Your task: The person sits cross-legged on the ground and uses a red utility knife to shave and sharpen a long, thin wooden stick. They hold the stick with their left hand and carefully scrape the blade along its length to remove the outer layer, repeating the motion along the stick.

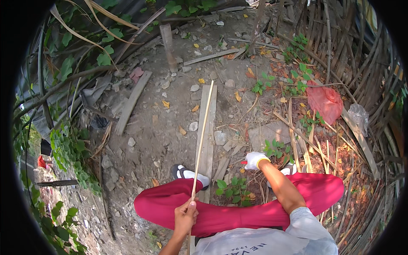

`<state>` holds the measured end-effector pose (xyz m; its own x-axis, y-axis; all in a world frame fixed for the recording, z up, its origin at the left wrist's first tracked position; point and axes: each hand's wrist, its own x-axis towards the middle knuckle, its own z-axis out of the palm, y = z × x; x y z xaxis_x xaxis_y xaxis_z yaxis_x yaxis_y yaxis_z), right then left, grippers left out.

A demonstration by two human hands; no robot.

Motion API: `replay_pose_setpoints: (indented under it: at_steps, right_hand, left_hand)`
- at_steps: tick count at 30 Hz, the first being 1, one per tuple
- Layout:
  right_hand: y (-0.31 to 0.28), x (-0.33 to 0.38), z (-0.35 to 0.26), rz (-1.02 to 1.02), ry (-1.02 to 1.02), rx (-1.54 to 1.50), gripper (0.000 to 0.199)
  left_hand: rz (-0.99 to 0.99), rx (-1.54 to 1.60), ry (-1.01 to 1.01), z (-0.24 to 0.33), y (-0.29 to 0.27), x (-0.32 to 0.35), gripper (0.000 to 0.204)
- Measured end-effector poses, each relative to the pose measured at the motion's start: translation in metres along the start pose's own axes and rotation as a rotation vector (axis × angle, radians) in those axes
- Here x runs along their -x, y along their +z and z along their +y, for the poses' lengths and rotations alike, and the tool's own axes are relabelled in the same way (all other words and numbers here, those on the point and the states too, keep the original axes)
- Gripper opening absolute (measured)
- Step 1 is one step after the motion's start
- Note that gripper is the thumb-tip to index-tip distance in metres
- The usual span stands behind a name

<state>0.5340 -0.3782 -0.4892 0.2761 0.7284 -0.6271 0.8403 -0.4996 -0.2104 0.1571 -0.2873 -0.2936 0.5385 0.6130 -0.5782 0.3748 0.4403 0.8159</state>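
Observation:
A long, thin, pale wooden stick (204, 123) rises from my lap and points away from me. My bare left hand (185, 216) is closed around its lower part, thumb laid along it. My right hand (256, 160), in a white glove with a yellow cuff, hovers in front of my right knee. Its fingers are curled around a red object (244, 162); only a small red end pokes out on the left, so its kind is hidden. The stick passes over a flat grey plank (208, 102) lying on the ground between my feet.
A red plastic bag (324, 102) and a clear plastic bag (359, 115) lie at the right, beside loose wood strips (299, 138) and a woven stick fence (369, 68). Another board (134, 102) lies at the left. A short post (168, 47) stands farther off. Leafy plants (236, 190) grow near my feet.

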Motion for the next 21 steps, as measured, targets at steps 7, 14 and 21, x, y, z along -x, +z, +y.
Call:
replay_pose_setpoints:
  at_steps: [7, 14, 21]
  right_hand:
    - [-0.06, 0.041, -0.073, 0.918, -0.049, -0.268, 0.041]
    - [-0.082, 0.074, -0.092, 0.831, -0.388, -0.764, 0.031]
    - [-0.094, 0.098, -0.113, 0.87, -0.223, -0.887, 0.027]
  left_hand:
    - [-0.022, -0.044, -0.007, -0.002, -0.001, 0.002, 0.034]
    - [-0.134, 0.035, -0.089, 0.011, 0.007, -0.018, 0.035]
    - [-0.22, 0.189, -0.101, 0.027, 0.01, -0.039, 0.045]
